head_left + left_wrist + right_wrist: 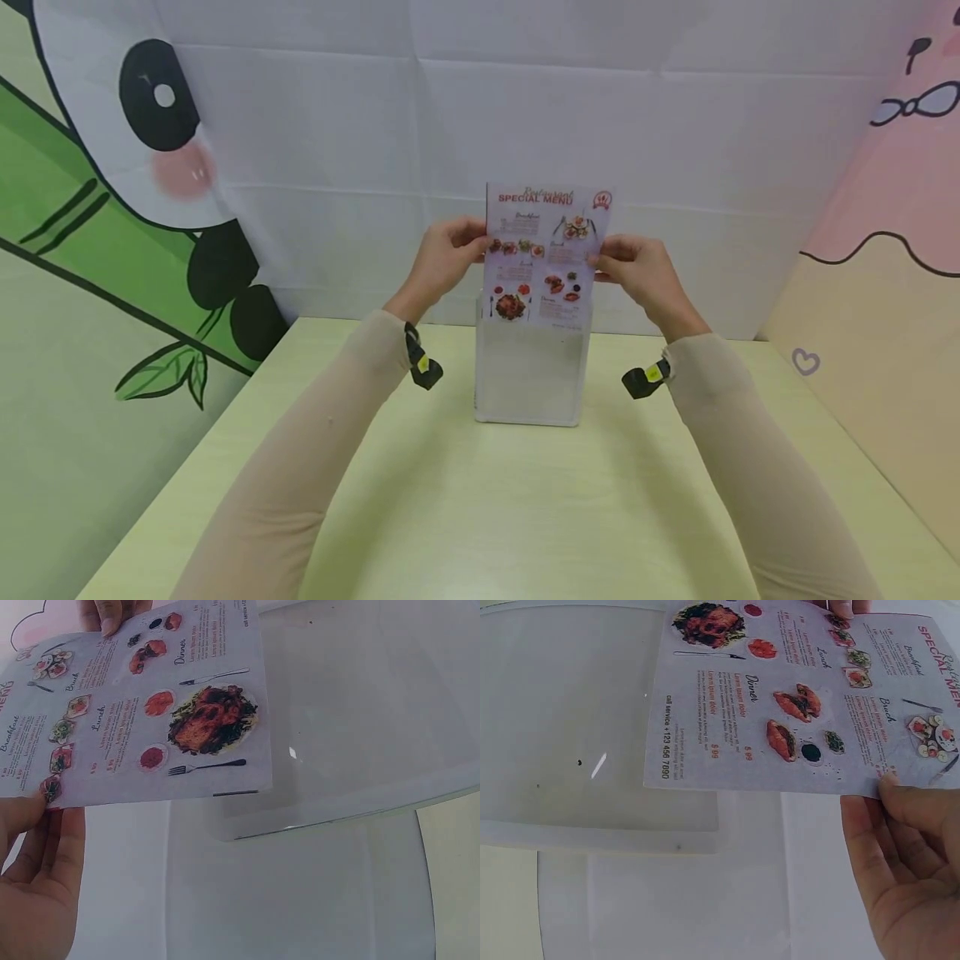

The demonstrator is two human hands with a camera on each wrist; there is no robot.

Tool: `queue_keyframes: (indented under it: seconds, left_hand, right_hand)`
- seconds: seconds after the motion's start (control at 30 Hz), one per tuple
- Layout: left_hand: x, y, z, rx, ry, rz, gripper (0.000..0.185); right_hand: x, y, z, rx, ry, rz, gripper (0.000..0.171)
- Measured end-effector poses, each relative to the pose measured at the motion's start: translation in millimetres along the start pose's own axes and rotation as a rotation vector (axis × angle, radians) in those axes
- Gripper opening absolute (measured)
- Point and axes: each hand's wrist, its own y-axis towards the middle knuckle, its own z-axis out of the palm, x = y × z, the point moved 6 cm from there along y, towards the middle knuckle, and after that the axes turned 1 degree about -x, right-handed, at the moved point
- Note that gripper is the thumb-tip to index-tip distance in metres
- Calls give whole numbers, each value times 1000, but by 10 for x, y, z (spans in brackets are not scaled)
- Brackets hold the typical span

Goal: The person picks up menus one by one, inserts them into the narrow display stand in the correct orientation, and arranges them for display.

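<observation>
A printed menu sheet (545, 254) headed "SPECIAL MENU" is held upright between both hands. My left hand (447, 255) pinches its left edge and my right hand (637, 265) pinches its right edge. The sheet's lower end sits at the top of a clear acrylic stand (529, 379) on the table; whether it is inside the slot I cannot tell. In the left wrist view the menu sheet (142, 712) lies over the clear stand (360, 735), my thumb on its edge. The right wrist view shows the menu sheet (795, 697), the stand (577, 727) and my right hand (907, 862).
A pale yellow-green table (480, 517) runs out in front of me. A white cloth backdrop (480, 125) hangs behind it, with a panda and bamboo print (112, 208) at the left and a pink and cream print (885, 250) at the right.
</observation>
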Motion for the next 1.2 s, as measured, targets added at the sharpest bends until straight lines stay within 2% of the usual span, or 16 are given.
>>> queue_keyframes:
  seconds: [0.5, 1.2]
  left_hand:
    - [-93, 98, -66, -54, -19, 30, 21]
    - [-181, 183, -110, -125, -24, 45, 18]
  right_hand:
    - [132, 85, -18, -103, 58, -27, 27]
    - [289, 152, -71, -157, 40, -57, 27]
